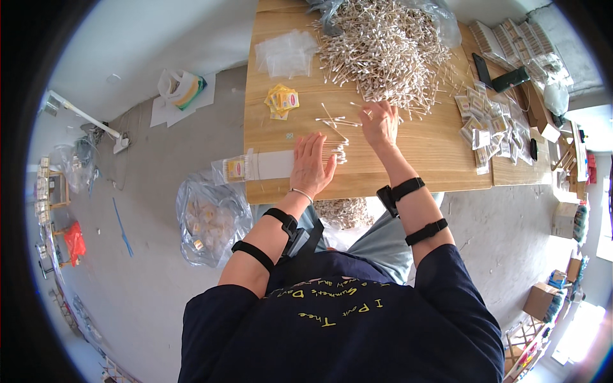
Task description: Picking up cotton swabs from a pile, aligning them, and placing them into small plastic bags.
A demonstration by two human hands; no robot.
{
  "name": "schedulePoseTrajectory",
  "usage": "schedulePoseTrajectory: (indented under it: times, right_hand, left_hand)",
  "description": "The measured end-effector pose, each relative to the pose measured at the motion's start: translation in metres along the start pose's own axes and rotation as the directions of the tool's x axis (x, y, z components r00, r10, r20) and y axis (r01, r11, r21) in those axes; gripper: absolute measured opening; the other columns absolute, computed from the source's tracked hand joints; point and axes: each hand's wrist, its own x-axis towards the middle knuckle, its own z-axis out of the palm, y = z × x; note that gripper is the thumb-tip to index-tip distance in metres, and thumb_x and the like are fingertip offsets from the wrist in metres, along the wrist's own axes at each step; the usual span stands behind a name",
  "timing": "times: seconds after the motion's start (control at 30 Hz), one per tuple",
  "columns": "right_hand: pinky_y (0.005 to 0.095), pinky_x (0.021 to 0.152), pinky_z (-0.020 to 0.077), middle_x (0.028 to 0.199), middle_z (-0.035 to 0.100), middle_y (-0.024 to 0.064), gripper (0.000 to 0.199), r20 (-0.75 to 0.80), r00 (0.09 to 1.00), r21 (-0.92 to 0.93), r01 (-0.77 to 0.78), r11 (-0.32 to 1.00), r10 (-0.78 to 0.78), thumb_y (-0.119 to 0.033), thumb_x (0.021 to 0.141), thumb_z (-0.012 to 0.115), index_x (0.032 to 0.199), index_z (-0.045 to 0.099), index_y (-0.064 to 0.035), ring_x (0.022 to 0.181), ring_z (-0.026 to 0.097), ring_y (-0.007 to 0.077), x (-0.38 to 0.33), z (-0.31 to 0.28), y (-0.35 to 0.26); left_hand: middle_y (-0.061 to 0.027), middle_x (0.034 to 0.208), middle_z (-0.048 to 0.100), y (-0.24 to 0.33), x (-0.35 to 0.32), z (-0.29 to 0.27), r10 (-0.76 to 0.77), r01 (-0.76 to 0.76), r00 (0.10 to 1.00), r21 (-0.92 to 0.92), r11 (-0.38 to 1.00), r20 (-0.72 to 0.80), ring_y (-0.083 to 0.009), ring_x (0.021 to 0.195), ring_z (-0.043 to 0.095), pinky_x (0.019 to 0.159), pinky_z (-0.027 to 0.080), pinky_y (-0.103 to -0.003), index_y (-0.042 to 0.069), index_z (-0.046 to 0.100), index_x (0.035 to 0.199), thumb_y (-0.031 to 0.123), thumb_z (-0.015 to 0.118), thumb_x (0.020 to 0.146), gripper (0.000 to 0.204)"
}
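My left hand [310, 167] lies flat, fingers stretched, over a row of cotton swabs [334, 152] near the table's front edge. The swabs' white tips stick out to the right of it. Under and left of this hand runs a white strip [274, 165], ending at a clear packet of swabs [235, 169] with a yellow label, on the table's left edge. My right hand [381, 124] is closed in a pinch at the near rim of a big heap of cotton swabs [386, 51]. A swab [355, 105] pokes out left of its fingertips; the grip itself is partly hidden.
A few loose swabs [336, 120] lie between my hands. Yellow cards [281, 101] and clear bags [287, 53] sit at the left. Filled packets [483, 124] are piled right. A plastic bag of packets [214, 220] stands on the floor; more swabs [345, 212] are below the table edge.
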Motion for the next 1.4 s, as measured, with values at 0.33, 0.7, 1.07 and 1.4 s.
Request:
schedulePoseTrajectory:
  times: [0.33,0.7,1.07,1.4]
  right_hand:
    - [0.0395,0.087,0.0445,0.096,0.061,0.0096,0.009,0.303,0.948,0.161,0.044,0.986,-0.092,-0.017,0.079,0.065,0.085,0.068,-0.0102,0.099,0.053,0.0297,-0.031,0.02,-0.025]
    - [0.0429,0.076,0.0458,0.086,0.062,0.0177,0.014,0.255,0.966,0.535,-0.111,0.837,-0.035,-0.015,0.086,0.056,0.087,0.062,-0.002,0.084,0.058,0.0331,-0.034,0.008,-0.019]
    - [0.0361,0.071,0.0497,0.084,0.065,0.0149,0.019,0.719,0.636,0.418,-0.075,0.905,-0.28,-0.02,0.084,0.062,0.093,0.065,-0.0028,0.077,0.063,0.0258,-0.102,-0.066,0.008]
    - [0.0406,0.088,0.0456,0.102,0.06,0.0122,0.021,0.393,0.918,0.28,-0.069,0.958,-0.048,-0.019,0.081,0.063,0.097,0.068,-0.0072,0.104,0.054,0.031,-0.042,-0.019,-0.029]
  left_hand:
    - [-0.0188,0.122,0.05,0.002,0.004,0.003,-0.002,-0.003,0.998,-0.075,0.997,-0.056,-0.0356,0.121,0.043,0.109,0.027,-0.05,0.0,0.047,0.121,0.023,0.06,0.084,0.045]
    - [-0.0166,0.118,0.053,0.004,0.003,0.002,0.011,-0.015,0.999,-0.083,0.996,-0.046,-0.0342,0.118,0.046,0.108,0.03,-0.048,0.003,0.05,0.117,0.019,0.063,0.082,0.041]
    - [-0.0141,0.118,0.054,0.0,0.003,0.005,-0.051,0.044,0.997,-0.114,0.993,-0.064,-0.0307,0.12,0.046,0.109,0.03,-0.047,0.003,0.049,0.119,0.006,0.05,0.087,0.032]
    - [-0.0147,0.115,0.054,-0.003,0.001,0.006,-0.069,0.059,0.995,-0.128,0.99,-0.073,-0.0349,0.114,0.047,0.105,0.035,-0.047,0.004,0.049,0.118,0.003,0.048,0.088,0.03]
